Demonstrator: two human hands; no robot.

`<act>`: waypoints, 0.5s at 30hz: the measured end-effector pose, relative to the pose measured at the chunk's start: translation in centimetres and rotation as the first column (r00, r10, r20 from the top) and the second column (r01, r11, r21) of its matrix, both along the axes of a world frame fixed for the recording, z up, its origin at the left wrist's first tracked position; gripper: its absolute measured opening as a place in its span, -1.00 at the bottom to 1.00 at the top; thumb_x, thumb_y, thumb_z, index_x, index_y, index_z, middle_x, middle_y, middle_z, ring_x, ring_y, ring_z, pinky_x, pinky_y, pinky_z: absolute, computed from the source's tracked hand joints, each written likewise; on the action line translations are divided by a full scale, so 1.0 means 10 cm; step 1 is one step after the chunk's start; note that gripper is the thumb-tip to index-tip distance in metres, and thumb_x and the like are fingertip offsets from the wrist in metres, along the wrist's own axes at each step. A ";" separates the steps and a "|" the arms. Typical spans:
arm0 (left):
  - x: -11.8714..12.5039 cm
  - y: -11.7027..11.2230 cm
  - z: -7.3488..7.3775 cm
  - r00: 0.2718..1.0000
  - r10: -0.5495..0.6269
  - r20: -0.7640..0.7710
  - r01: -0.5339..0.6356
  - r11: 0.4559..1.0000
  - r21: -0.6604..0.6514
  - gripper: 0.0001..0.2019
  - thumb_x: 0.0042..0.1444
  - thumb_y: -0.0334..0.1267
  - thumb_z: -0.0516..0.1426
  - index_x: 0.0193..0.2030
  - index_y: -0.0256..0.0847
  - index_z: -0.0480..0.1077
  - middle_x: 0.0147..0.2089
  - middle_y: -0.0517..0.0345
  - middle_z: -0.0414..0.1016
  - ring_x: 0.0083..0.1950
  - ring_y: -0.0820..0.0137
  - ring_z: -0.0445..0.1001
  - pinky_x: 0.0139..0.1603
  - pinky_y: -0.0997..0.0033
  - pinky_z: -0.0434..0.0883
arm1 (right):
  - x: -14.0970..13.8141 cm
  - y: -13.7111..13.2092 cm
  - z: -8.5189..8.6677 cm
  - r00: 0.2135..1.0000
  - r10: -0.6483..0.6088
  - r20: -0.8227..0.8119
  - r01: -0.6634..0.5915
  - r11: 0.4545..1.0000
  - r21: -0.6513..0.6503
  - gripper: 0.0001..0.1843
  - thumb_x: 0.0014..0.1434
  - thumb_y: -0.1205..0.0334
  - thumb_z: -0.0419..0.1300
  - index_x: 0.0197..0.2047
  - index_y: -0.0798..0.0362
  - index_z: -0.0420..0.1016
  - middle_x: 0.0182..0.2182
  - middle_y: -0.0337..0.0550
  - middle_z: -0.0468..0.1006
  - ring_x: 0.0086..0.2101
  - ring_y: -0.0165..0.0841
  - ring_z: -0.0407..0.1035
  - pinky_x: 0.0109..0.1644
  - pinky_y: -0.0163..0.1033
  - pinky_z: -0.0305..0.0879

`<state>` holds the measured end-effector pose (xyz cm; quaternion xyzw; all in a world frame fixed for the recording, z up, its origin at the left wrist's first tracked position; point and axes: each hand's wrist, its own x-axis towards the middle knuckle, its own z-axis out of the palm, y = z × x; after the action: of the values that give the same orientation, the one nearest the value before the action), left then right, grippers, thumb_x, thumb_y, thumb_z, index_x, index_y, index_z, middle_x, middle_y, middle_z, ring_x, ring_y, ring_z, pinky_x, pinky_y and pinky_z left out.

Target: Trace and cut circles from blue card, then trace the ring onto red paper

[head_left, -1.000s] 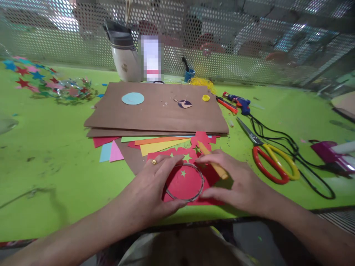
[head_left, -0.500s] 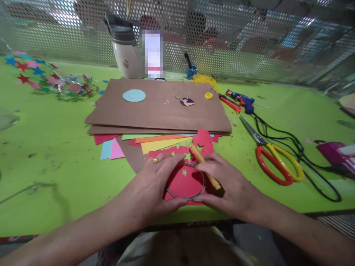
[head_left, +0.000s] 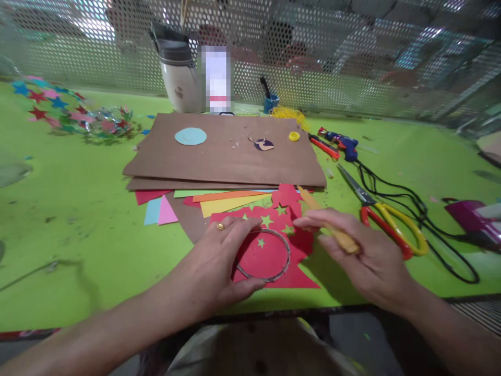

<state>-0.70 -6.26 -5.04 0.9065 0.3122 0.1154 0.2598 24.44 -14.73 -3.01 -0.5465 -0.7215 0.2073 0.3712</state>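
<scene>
My left hand (head_left: 230,256) curves its thumb and fingers round the left side of a thin round ring (head_left: 288,256), pressing it on a red paper sheet (head_left: 297,277). Star-shaped cut-outs in the paper let the green table show, one of them inside the ring. To the right, apart from the ring, my right hand (head_left: 360,250) grips a thick yellow pencil-like stick (head_left: 342,237). Its narrow end points up and left over the table. Scissors (head_left: 385,222) with red and yellow handles lie just beyond that hand.
Folded brown paper (head_left: 219,162) lies behind, with a pale blue disc (head_left: 190,136) on it. Coloured paper pieces (head_left: 235,203) stick out below. A glue gun (head_left: 344,143), red cutter (head_left: 324,146) and black cable (head_left: 415,201) lie right. A white tumbler (head_left: 180,83) stands behind.
My right hand has let go of the ring's right side and moved right, with the yellow stick still in it. My left hand stays on the ring.
</scene>
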 end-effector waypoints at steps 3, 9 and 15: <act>0.01 0.00 0.00 1.000 0.000 0.012 0.000 1.000 0.005 -0.32 0.06 -0.10 0.28 0.27 -0.14 0.12 0.19 -0.09 0.39 0.17 0.01 0.38 0.12 -0.08 0.41 | 0.04 -0.05 0.10 0.987 0.018 -0.162 -0.019 1.000 -0.005 -0.60 0.36 0.25 0.10 0.23 -0.21 0.38 -0.20 -0.23 0.63 -0.22 -0.34 0.55 -0.11 -0.25 0.50; 0.00 -0.01 -0.02 0.999 -0.005 0.053 0.004 1.000 0.009 -0.31 0.05 -0.11 0.30 0.26 -0.07 0.10 0.18 -0.02 0.40 0.21 0.02 0.35 0.15 -0.02 0.39 | -0.22 0.03 0.13 0.992 0.064 -0.107 -0.054 0.995 0.089 -0.75 0.23 0.35 0.21 -0.05 -0.08 0.60 -0.30 -0.21 0.68 -0.37 -0.36 0.54 -0.27 -0.29 0.49; 0.01 0.01 -0.03 0.998 -0.020 0.051 0.019 0.999 0.028 -0.30 0.07 -0.11 0.28 0.29 -0.07 0.08 0.12 -0.01 0.42 0.17 0.02 0.34 0.11 -0.01 0.39 | -0.42 0.12 0.03 0.990 -0.062 -0.124 0.067 0.997 0.036 -0.85 0.13 0.40 0.22 -0.25 0.01 0.58 -0.43 -0.28 0.67 -0.48 -0.45 0.52 -0.36 -0.42 0.47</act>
<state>-0.64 -6.18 -5.38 0.9098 0.2949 0.1403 0.2563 20.21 -13.56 -2.73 -0.5482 -0.6831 0.2138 0.4326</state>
